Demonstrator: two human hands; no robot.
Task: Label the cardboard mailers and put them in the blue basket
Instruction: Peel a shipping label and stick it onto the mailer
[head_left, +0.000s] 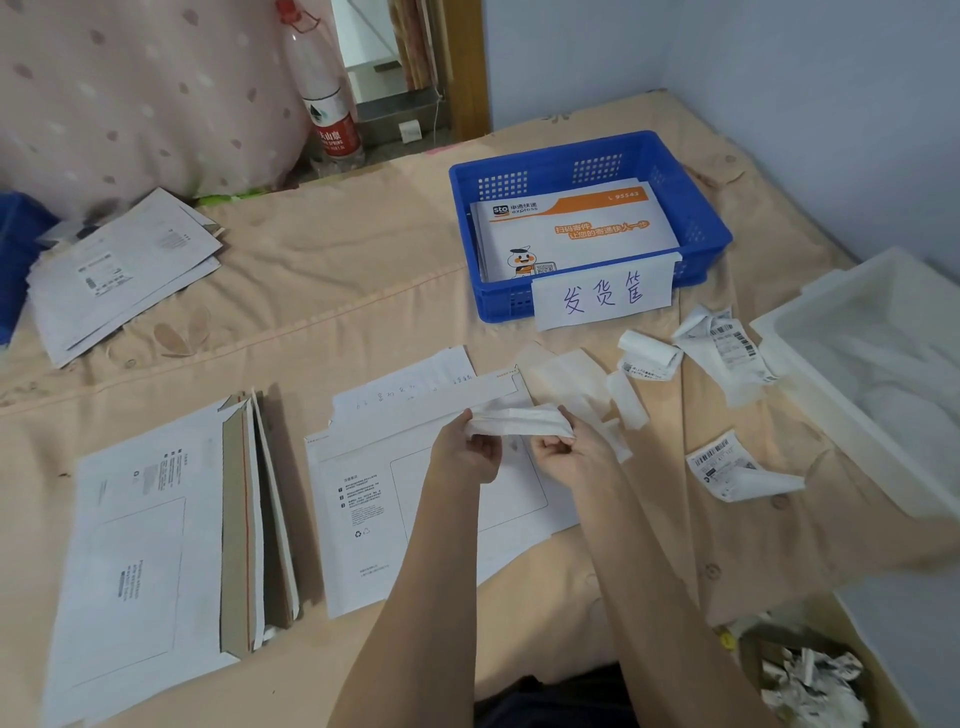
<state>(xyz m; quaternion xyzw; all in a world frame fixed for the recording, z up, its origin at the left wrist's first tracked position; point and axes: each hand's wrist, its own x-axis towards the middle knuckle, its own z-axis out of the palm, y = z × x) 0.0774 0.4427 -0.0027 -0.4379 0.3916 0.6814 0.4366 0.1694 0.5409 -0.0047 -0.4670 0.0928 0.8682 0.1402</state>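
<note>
- Left hand (470, 449) and right hand (563, 449) pinch a curled white paper label (514, 420) over the flat white cardboard mailer (415, 499) mid-bed.
- The rectangular blue plastic basket (691, 208) sits toward the bed's far edge.
- Risk: the curl, seemingly half-peeled, could stick creased or crooked.

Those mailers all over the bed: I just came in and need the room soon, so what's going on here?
A person is labelling cardboard mailers. Both hands, left and right, hold a curled white label strip above an open mailer lying flat. A stack of unlabelled mailers waits to the left. The blue basket already holds at least one orange-and-white mailer. Loose labels lie to the right.
</note>
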